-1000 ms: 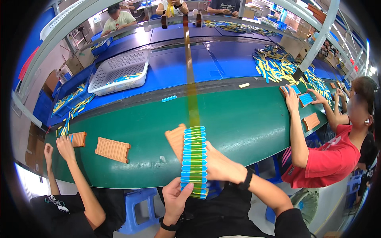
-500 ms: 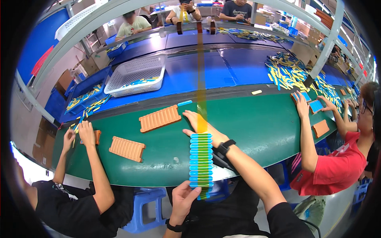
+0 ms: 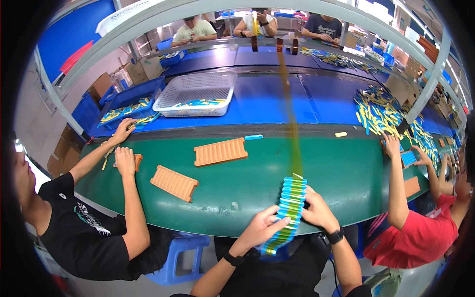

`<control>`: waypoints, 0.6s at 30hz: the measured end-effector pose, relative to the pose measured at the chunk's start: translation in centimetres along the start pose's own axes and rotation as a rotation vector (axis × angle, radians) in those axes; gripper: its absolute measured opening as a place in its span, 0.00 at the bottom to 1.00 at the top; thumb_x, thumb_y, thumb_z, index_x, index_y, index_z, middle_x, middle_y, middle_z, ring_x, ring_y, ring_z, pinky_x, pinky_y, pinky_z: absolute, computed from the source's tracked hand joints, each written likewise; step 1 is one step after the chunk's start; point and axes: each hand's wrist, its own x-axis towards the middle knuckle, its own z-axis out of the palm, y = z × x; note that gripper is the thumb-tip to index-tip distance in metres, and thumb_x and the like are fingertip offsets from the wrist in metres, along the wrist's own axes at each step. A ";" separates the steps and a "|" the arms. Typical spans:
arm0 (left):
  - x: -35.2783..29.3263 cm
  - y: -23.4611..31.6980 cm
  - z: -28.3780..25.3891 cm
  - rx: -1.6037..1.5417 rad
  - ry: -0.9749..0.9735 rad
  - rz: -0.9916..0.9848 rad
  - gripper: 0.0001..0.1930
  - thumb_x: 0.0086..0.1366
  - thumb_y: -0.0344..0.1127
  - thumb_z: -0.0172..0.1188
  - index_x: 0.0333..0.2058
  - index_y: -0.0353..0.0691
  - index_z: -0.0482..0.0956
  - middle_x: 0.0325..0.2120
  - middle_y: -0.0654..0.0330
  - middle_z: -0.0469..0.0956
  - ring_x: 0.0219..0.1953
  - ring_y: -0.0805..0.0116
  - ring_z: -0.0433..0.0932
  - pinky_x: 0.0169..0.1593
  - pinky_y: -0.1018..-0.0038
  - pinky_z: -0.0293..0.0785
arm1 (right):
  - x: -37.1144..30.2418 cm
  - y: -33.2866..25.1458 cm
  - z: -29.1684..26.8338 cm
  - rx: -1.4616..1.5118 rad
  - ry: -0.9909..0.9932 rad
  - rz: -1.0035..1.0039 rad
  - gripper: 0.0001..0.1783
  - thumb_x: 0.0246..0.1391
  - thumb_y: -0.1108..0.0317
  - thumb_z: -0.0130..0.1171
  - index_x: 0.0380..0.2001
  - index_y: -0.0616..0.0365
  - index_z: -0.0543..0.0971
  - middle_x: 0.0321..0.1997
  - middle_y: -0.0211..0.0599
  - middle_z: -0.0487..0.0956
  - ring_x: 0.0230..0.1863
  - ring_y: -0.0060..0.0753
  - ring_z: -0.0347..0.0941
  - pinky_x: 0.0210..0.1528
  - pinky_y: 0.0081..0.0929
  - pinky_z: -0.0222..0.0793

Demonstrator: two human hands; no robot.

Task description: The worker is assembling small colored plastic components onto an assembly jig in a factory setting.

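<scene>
A row of blue stick-like pieces point(image 3: 288, 204), side by side on a strip of yellow see-through tape point(image 3: 294, 133), is tilted over the near edge of the green table. My left hand point(image 3: 262, 226) grips the row from the left, its thumb lying across the pieces. At its upper right side my right hand point(image 3: 318, 212) is closed on the edge, some fingers hidden behind it. The tape runs from the row's far end up to dark rollers point(image 3: 280, 45) on the frame. Two orange ridged trays, one farther point(image 3: 220, 152) and one nearer point(image 3: 174, 183), lie left of my hands.
A blue piece point(image 3: 254, 137) and a yellow piece point(image 3: 341, 134) lie near the table's far edge. Beyond are a white basket point(image 3: 168, 106) and a heap of blue and yellow pieces point(image 3: 381, 111). Co-workers sit at my left and right; a metal frame point(image 3: 426, 84) rises at right.
My right hand has come back from the table to the row's right side. My left hand has moved up along the row, which now tilts. The view has shifted.
</scene>
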 end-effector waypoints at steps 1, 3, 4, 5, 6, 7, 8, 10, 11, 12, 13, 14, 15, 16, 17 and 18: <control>0.7 -0.5 -0.3 0.077 -0.039 0.037 0.17 0.73 0.28 0.59 0.57 0.30 0.74 0.50 0.58 0.81 0.51 0.74 0.78 0.56 0.73 0.75 | -0.4 -0.2 0.2 -0.048 0.026 -0.006 0.21 0.54 0.71 0.63 0.53 0.58 0.80 0.58 0.46 0.79 0.64 0.54 0.69 0.66 0.42 0.66; 1.5 -0.9 0.0 0.099 -0.032 0.037 0.13 0.72 0.29 0.60 0.52 0.29 0.79 0.48 0.59 0.82 0.51 0.75 0.78 0.56 0.73 0.76 | -1.0 -0.3 0.2 -0.114 0.065 -0.007 0.20 0.53 0.72 0.63 0.51 0.59 0.81 0.55 0.45 0.80 0.62 0.55 0.71 0.65 0.43 0.67; 1.7 -0.9 0.2 0.075 0.018 0.040 0.18 0.72 0.28 0.60 0.57 0.26 0.74 0.53 0.55 0.79 0.56 0.71 0.76 0.61 0.70 0.74 | -0.9 -0.1 0.3 -0.125 0.073 -0.009 0.20 0.52 0.72 0.64 0.50 0.60 0.81 0.54 0.45 0.81 0.62 0.56 0.71 0.64 0.43 0.67; 1.6 -1.3 0.7 0.080 0.153 0.128 0.22 0.71 0.27 0.60 0.61 0.25 0.70 0.57 0.51 0.76 0.60 0.67 0.73 0.64 0.68 0.72 | -0.9 0.2 0.4 -0.167 0.086 -0.037 0.17 0.51 0.72 0.63 0.47 0.61 0.81 0.55 0.45 0.81 0.61 0.57 0.72 0.63 0.44 0.68; 1.3 -2.0 1.3 0.088 0.295 0.218 0.27 0.70 0.25 0.61 0.64 0.25 0.65 0.61 0.48 0.72 0.64 0.64 0.70 0.67 0.66 0.69 | -0.7 -0.5 0.9 -0.209 0.137 -0.034 0.17 0.52 0.74 0.62 0.46 0.62 0.80 0.54 0.47 0.80 0.60 0.57 0.72 0.62 0.44 0.68; 1.1 -2.5 1.1 0.206 0.339 0.358 0.35 0.68 0.24 0.62 0.69 0.25 0.56 0.67 0.42 0.62 0.70 0.57 0.62 0.71 0.62 0.63 | -0.7 -0.7 1.5 -0.269 0.206 -0.044 0.17 0.52 0.75 0.61 0.47 0.63 0.80 0.54 0.49 0.80 0.59 0.58 0.72 0.62 0.44 0.68; 0.7 -2.9 1.0 0.284 0.402 0.487 0.37 0.67 0.23 0.63 0.70 0.26 0.53 0.70 0.42 0.58 0.72 0.56 0.59 0.73 0.60 0.59 | -0.7 -0.9 2.1 -0.324 0.275 -0.057 0.17 0.52 0.76 0.60 0.47 0.63 0.79 0.54 0.51 0.79 0.58 0.58 0.73 0.62 0.45 0.68; 0.1 -2.3 1.1 0.326 0.495 0.541 0.38 0.67 0.23 0.62 0.71 0.27 0.52 0.71 0.44 0.56 0.74 0.57 0.55 0.75 0.59 0.51 | -1.2 -1.4 2.4 -0.483 0.401 0.004 0.17 0.53 0.79 0.57 0.47 0.64 0.78 0.54 0.53 0.78 0.58 0.57 0.73 0.62 0.44 0.67; 0.1 -2.5 1.2 0.335 0.532 0.590 0.38 0.67 0.23 0.61 0.71 0.27 0.52 0.72 0.45 0.56 0.75 0.58 0.53 0.75 0.60 0.48 | -1.7 -0.9 2.2 -0.445 0.516 0.062 0.17 0.52 0.78 0.58 0.46 0.62 0.79 0.54 0.52 0.78 0.58 0.56 0.72 0.63 0.45 0.66; 0.1 -2.8 1.1 0.354 0.576 0.641 0.37 0.68 0.23 0.61 0.71 0.28 0.52 0.72 0.46 0.56 0.76 0.58 0.51 0.76 0.60 0.45 | -2.0 0.0 2.1 -0.391 0.623 0.122 0.16 0.51 0.76 0.59 0.46 0.60 0.79 0.54 0.51 0.77 0.59 0.56 0.71 0.64 0.47 0.64; -0.1 -3.1 1.0 0.423 0.618 0.683 0.36 0.69 0.27 0.59 0.71 0.28 0.52 0.73 0.46 0.55 0.76 0.58 0.48 0.76 0.62 0.43 | -2.7 1.0 1.8 -0.364 0.641 0.125 0.16 0.53 0.76 0.58 0.47 0.62 0.79 0.56 0.51 0.77 0.60 0.54 0.71 0.65 0.45 0.64; -0.5 -2.5 1.3 0.558 0.673 0.691 0.37 0.70 0.32 0.58 0.72 0.29 0.51 0.73 0.46 0.55 0.77 0.55 0.47 0.76 0.61 0.42 | -2.9 1.7 1.3 -0.340 0.654 0.131 0.16 0.55 0.76 0.56 0.48 0.63 0.78 0.57 0.51 0.77 0.60 0.52 0.72 0.66 0.44 0.63; -0.7 -2.2 1.5 0.611 0.704 0.711 0.37 0.71 0.34 0.57 0.73 0.30 0.51 0.73 0.46 0.55 0.77 0.54 0.46 0.76 0.61 0.42 | -2.8 0.1 0.8 -0.366 0.616 0.143 0.16 0.59 0.73 0.58 0.50 0.65 0.79 0.56 0.53 0.79 0.57 0.54 0.74 0.64 0.43 0.66; -0.7 -2.2 1.8 0.659 0.734 0.729 0.38 0.71 0.36 0.57 0.73 0.30 0.50 0.73 0.45 0.55 0.77 0.52 0.46 0.76 0.61 0.42 | -2.8 -1.5 0.4 -0.401 0.578 0.153 0.17 0.62 0.69 0.59 0.52 0.68 0.79 0.54 0.54 0.81 0.55 0.55 0.76 0.63 0.43 0.69; -0.6 -2.2 2.1 0.684 0.748 0.752 0.38 0.71 0.36 0.57 0.73 0.31 0.51 0.73 0.45 0.54 0.77 0.50 0.45 0.76 0.59 0.43 | -2.7 -1.8 0.1 -0.438 0.530 0.130 0.18 0.61 0.70 0.59 0.52 0.69 0.79 0.53 0.56 0.80 0.54 0.56 0.76 0.62 0.42 0.69; -0.4 -2.3 2.3 0.712 0.758 0.772 0.37 0.71 0.37 0.57 0.73 0.31 0.51 0.74 0.45 0.53 0.77 0.47 0.44 0.75 0.58 0.45 | -2.6 -2.0 0.0 -0.475 0.487 0.107 0.18 0.60 0.71 0.59 0.52 0.70 0.79 0.53 0.57 0.80 0.54 0.56 0.77 0.61 0.42 0.70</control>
